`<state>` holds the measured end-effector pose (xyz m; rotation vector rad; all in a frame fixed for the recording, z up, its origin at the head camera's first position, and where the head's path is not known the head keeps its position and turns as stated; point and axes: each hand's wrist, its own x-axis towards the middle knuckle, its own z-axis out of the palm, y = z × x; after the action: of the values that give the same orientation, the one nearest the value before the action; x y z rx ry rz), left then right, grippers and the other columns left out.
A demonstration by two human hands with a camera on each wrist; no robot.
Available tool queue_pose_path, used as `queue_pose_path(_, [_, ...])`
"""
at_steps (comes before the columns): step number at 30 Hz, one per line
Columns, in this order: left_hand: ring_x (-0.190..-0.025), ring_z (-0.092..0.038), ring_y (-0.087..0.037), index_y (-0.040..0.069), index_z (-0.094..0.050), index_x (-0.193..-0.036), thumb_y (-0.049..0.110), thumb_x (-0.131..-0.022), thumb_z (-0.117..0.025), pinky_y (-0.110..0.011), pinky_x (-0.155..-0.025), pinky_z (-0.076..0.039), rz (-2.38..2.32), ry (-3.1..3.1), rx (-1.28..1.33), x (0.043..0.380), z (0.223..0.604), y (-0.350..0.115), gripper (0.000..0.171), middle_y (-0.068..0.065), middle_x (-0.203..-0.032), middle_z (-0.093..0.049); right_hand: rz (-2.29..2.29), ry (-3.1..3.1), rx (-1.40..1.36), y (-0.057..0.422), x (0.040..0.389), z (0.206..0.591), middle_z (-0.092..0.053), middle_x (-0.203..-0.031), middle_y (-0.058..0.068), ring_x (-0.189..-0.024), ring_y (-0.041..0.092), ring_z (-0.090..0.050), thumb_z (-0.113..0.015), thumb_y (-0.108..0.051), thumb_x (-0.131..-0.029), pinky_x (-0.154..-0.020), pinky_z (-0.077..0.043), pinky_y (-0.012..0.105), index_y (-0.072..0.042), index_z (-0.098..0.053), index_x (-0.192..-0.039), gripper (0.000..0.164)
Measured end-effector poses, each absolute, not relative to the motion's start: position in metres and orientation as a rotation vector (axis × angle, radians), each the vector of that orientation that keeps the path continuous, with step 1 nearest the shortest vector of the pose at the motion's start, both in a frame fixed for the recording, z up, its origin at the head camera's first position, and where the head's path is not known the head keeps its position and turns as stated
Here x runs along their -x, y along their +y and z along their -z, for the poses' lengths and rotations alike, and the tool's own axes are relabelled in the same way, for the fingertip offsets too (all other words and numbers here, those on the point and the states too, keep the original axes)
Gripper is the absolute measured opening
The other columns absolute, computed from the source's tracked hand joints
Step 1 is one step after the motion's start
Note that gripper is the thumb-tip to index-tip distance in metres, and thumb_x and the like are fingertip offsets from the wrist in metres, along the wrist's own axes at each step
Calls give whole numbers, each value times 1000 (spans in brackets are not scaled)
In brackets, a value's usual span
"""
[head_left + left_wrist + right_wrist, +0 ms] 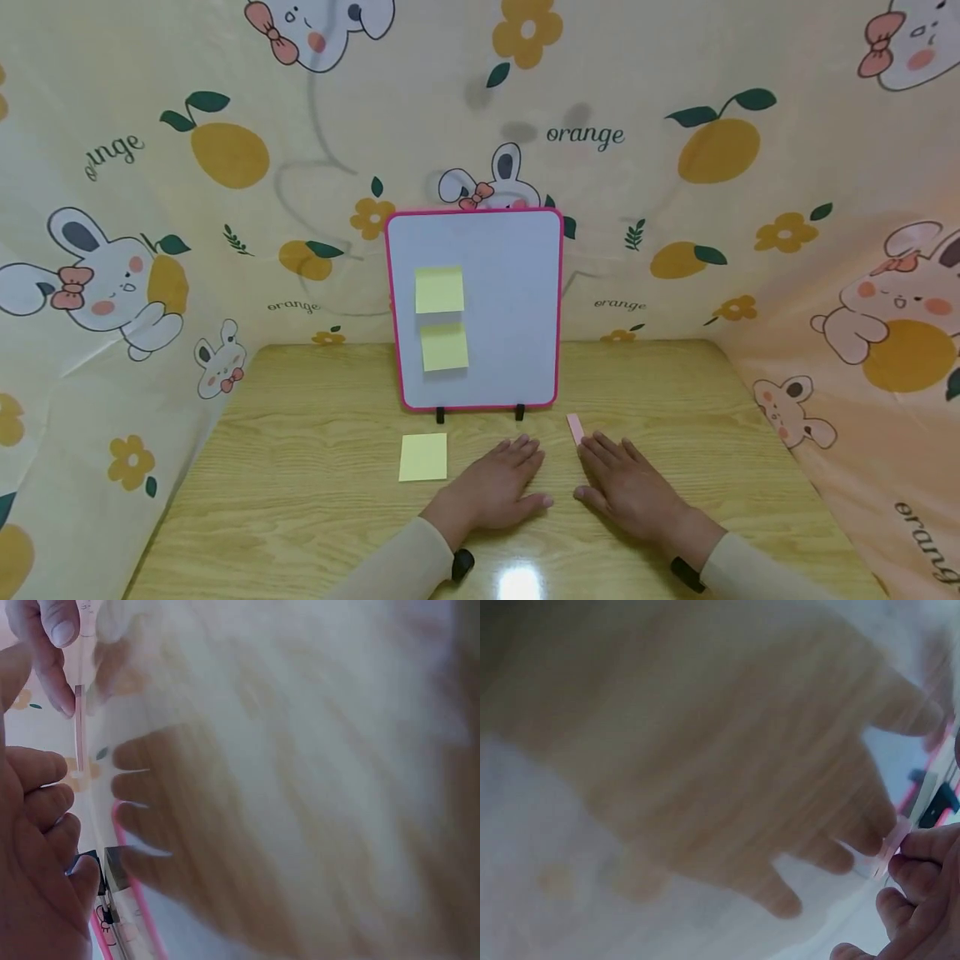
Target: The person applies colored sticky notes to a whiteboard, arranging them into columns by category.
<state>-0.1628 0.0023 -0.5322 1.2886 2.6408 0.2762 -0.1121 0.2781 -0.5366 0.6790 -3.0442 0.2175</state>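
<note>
Palm down, my left hand [498,487] lies low over the wooden table with its fingers straight, holding nothing. To its left a yellow sticky note [423,457] lies flat. My right hand [633,487] is also palm down, fingers extended toward the board. A narrow pink strip [574,428] lies at its fingertips, which overlap the strip's near end in the head view. The right wrist view shows that strip [892,846] beside the fingers. In the left wrist view, the fingers of my left hand [37,840] are side by side, with a blurred reflection on the tabletop.
A white board [510,308] with a pink frame stands upright at the back on two black feet [440,415]. Two yellow notes, an upper one [439,290] and a lower one [445,347], stick to its left half. Patterned cloth [615,208] surrounds the table [300,500].
</note>
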Motion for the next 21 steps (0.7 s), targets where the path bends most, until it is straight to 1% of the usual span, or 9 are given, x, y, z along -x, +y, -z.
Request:
queue_pose_path(7, [-164, -17, -19, 11, -33, -167, 66, -110, -24, -37, -135, -18, -274, 2624, -1252, 166, 532, 7, 79, -4, -176, -24, -207, -3026, -742, 267, 110, 538, -48, -163, 16, -154, 39, -40, -49, -54, -109, -124, -32, 68, -1, -48, -156, 71])
queue_pose_path(14, [-164, -16, -19, 11, -33, -166, 66, -110, -18, -38, -135, -17, -284, 2620, -1234, 167, 532, 8, 81, -4, -176, -22, -245, -3011, -815, 254, 107, 538, -47, -163, 16, -154, 39, -40, -47, -54, -110, -124, -32, 68, -1, -48, -157, 71])
queue_pose_path(21, [-164, -15, -19, 10, -31, -167, 64, -110, -11, -39, -135, -19, -304, 2617, -1225, 168, 534, 3, 81, -4, -176, -22, -242, -2981, -905, 239, 105, 538, -47, -163, 15, -154, 38, -40, -46, -53, -110, -122, -35, 68, -2, -47, -157, 69])
